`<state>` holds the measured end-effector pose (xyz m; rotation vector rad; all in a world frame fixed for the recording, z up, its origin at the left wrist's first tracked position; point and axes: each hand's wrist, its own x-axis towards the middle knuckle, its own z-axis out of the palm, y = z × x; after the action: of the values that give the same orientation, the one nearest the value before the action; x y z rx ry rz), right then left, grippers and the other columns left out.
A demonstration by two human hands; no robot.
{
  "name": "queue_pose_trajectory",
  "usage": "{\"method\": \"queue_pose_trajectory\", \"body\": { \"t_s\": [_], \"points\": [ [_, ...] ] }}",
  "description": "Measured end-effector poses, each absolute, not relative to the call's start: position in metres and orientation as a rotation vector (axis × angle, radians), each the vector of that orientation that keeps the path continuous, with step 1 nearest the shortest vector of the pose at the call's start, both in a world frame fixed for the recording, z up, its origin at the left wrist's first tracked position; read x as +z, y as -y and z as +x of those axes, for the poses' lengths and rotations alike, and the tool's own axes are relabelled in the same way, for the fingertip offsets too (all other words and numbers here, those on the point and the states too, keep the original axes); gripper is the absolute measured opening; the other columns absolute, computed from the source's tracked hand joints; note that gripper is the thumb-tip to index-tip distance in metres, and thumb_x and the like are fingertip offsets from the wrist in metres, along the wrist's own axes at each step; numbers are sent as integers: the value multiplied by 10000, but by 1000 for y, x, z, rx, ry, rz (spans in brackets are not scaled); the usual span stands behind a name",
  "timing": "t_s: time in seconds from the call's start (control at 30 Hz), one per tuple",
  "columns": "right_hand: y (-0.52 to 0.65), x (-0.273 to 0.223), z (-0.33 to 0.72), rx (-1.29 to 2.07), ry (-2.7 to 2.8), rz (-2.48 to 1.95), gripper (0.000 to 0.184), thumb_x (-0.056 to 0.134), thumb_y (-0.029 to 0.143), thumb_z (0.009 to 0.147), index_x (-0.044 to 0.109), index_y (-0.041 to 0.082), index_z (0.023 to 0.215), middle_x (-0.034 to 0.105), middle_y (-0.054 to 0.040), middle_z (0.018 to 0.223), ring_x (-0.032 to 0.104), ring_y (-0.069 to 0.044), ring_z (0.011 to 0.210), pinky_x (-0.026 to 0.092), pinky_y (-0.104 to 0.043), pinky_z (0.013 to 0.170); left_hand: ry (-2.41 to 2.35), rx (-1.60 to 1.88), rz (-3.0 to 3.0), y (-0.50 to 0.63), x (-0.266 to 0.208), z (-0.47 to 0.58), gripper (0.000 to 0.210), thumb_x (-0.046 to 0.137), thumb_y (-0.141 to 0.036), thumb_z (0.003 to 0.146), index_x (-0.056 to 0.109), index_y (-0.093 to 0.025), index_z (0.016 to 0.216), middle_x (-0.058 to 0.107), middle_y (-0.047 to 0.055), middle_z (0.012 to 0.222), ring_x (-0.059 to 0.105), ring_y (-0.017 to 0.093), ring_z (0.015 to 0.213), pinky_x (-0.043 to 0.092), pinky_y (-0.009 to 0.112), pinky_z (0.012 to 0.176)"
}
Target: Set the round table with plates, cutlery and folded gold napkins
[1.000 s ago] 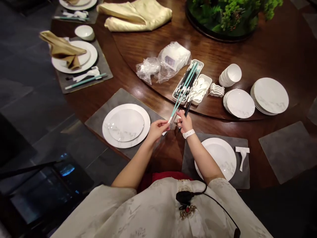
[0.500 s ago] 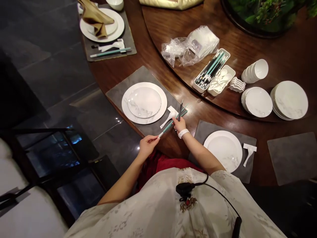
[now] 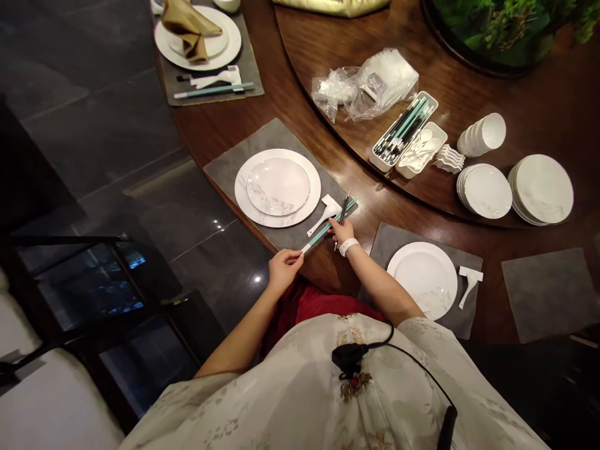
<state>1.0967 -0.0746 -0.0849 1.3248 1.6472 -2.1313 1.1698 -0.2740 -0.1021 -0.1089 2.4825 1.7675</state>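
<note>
Teal chopsticks with white ends (image 3: 320, 235) lie slantwise along the right edge of a grey placemat (image 3: 262, 142). My left hand (image 3: 284, 269) pinches their white ends near the table edge. My right hand (image 3: 342, 231), with a white wristband, is closed around black chopsticks (image 3: 345, 205) and its fingers touch the teal pair midway. Just left of the pair, a white spoon (image 3: 323, 219) leans on a white rest (image 3: 331, 202). A small marbled plate (image 3: 278, 186) sits on a larger white plate (image 3: 240, 197) on the same mat.
On the raised turntable stand a box of chopsticks (image 3: 398, 140), a box of spoons (image 3: 415, 159), plastic bags (image 3: 387, 78), stacked rests (image 3: 450, 159), cups (image 3: 490, 131) and plates (image 3: 541, 187). Another setting's plate (image 3: 422, 275) lies right; a napkin-topped setting (image 3: 201, 34) lies far left.
The teal chopsticks have come to lie flatter on the mat beside the spoon, both hands still on them. The view has shifted slightly.
</note>
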Motion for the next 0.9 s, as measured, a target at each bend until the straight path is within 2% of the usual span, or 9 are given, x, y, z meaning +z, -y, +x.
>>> {"method": "queue_pose_trajectory", "body": {
  "t_s": [0.07,0.23,0.43,0.73,0.9],
  "points": [
    [75,-85,1099,-2061,-1642,1324,272,707,178,843,444,200,777,520,75,600,565,-68,489,226,-131,365,-2488,1722,-127,277,-114,1169,217,701,-376,745,762,-174,795,713,50,801,690,146,690,625,285,691],
    [65,-79,1117,-1980,-1647,1297,153,671,172,867,522,165,831,650,16,735,585,-54,469,224,-130,353,-2563,1578,-144,281,-138,1170,187,645,-333,770,739,-175,806,702,47,819,673,141,686,611,285,710],
    [49,-63,1142,-2054,-1555,1267,110,649,189,895,544,157,902,667,13,707,580,-52,458,207,-117,330,-2609,1332,-88,283,-144,1168,259,587,-208,781,719,-163,1000,691,72,903,650,158,752,569,294,753],
    [39,-42,1163,-2177,-1424,1263,156,696,244,871,579,153,922,681,3,680,582,-64,462,194,-123,327,-2607,1199,-30,286,-141,1158,183,618,-187,769,717,-157,919,653,70,923,624,158,720,544,320,807],
    [36,-32,1165,-2233,-1382,1258,108,607,249,926,592,144,907,672,-5,666,577,-67,461,190,-135,329,-2596,1141,28,285,-136,1152,172,644,-193,756,712,-160,911,647,67,893,616,172,730,538,324,794]
  ]
}}
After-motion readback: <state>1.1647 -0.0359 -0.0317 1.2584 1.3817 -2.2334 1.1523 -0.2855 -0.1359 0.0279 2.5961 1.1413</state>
